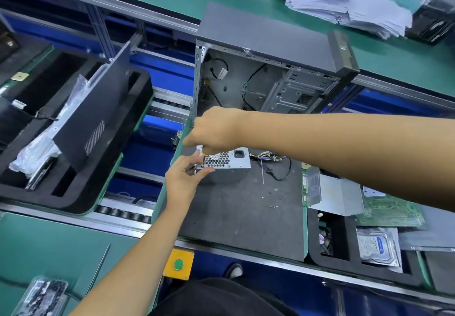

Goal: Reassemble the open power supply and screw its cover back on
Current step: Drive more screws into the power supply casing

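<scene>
a: so where's the power supply (227,159) sitting right now?

b: on the dark grey foam mat (241,207), near its far left corner, just in front of the open pc case (258,82). vent grille and socket face the camera, and its wire bundle (270,159) trails off to the right on the mat.

a: and the hands?

b: left hand (183,180) is against the unit's left end, fingers mostly straight and a bit spread, thumb under the lower corner. right hand (214,131) comes in from the right above the top left corner, fingers curled down and pinched on a yellow-handled tool (204,157) that stands against the grille's left edge. can't tell exactly what the tip touches.

a: anything loose around?

b: a few small screws (273,206) lie on the mat, well apart from the unit. a hard drive in a bag (376,246) sits in the foam tray at right, and a green button (178,264) sits on the conveyor rail.
</scene>
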A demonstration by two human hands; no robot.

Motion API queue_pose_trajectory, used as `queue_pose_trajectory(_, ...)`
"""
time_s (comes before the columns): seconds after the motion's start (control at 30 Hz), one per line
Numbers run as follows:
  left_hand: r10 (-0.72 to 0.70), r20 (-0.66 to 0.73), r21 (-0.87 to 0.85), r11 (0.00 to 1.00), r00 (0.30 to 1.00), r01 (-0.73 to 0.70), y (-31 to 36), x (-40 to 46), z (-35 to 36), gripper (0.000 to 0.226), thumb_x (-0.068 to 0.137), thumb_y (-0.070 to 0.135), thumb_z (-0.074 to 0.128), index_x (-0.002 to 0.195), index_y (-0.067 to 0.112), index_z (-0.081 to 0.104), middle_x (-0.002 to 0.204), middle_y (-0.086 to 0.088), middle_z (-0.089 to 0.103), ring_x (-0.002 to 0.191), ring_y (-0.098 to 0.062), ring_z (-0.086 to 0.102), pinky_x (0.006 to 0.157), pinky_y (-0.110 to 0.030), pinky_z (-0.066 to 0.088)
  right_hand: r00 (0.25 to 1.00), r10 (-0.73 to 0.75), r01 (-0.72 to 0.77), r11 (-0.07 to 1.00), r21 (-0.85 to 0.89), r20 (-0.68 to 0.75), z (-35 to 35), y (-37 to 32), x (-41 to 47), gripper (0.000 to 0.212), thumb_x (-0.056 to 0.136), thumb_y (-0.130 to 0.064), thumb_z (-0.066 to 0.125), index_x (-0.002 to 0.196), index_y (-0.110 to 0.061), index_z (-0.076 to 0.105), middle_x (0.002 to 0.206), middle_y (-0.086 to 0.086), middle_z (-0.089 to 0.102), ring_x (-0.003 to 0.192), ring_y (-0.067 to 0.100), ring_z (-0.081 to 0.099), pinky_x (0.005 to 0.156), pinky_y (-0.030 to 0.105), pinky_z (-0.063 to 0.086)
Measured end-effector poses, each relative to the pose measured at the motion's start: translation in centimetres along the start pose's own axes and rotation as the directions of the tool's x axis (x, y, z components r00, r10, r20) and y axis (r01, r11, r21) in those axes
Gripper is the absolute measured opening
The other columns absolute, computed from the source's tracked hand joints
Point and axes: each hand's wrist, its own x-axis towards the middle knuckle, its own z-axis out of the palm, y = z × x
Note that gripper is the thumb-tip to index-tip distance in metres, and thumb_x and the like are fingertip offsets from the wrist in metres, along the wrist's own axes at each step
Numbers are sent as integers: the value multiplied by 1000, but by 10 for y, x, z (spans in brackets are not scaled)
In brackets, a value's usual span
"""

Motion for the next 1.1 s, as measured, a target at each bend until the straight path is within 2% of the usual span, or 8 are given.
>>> queue_pose_trajectory(0.13,9,4,-5,1000,1000,-9,5,-3,0,40,68,27,93,91,53,71,97,14,71,104,-4,71,86,-14,55,920,356,-386,893,233,162,-1,-9,4,9,97,-20,49,90,-16,44,74,-1,36,59,16,42,48,30,27)
queue_pose_trajectory(0.4,-135,100,-65,988,986,142,13,-7,-4,39,92,3,73,123,21,59,134,6,54,129,-3,56,102,-19,51,810,584,-558,739,378,53,19,6,-30,26,96,-35,48,81,-16,39,69,-2,37,65,26,46,59,33,32)
queue_pose_trajectory(0.57,-339,91,-269,897,936,351,16,1,1,52,82,-6,70,120,28,62,126,-2,60,111,-8,68,102,-36,52,587,791,-640,326,695,169,87,16,-77,27,84,-41,59,76,-19,45,73,-3,53,71,25,55,55,31,31)
queue_pose_trajectory(0.73,-333,206,-257,889,920,379,14,5,-10,61,75,5,74,126,36,63,125,-5,63,116,-14,68,93,-29,55,481,757,-369,-283,885,442,164,-20,-93,33,75,-18,76,75,-17,43,54,-1,53,39,13,40,42,21,28)
queue_pose_trajectory(0.87,-379,341,-159,878,860,451,11,7,-24,67,77,6,75,134,38,57,131,-12,64,124,-23,65,103,-43,51,399,786,-249,-403,881,473,188,-48,-74,17,83,-24,60,70,-15,54,54,-2,55,53,19,51,46,26,33)
queue_pose_trajectory(1.0,-575,336,-262,704,746,660,18,15,-28,40,90,28,72,127,34,61,135,-15,65,120,-27,67,103,-47,51,465,749,-84,-494,866,472,183,-64,-53,24,85,-33,56,65,-21,61,72,-2,54,69,18,46,64,34,31)
queue_pose_trajectory(1.03,-642,307,-206,676,702,708,24,20,-22,25,97,42,63,120,32,66,131,-13,69,116,-28,68,102,-47,51,463,744,-45,-523,851,482,182,-67,-49,22,80,-35,55,64,-20,60,73,-3,54,70,18,45,66,35,31)
queue_pose_trajectory(1.1,-734,275,51,656,621,753,30,29,-9,44,104,58,41,107,26,72,116,-9,76,107,-27,69,105,-46,45,394,749,65,-600,797,532,184,-73,-45,19,78,-30,55,64,-17,51,70,-1,48,68,20,39,65,35,27)
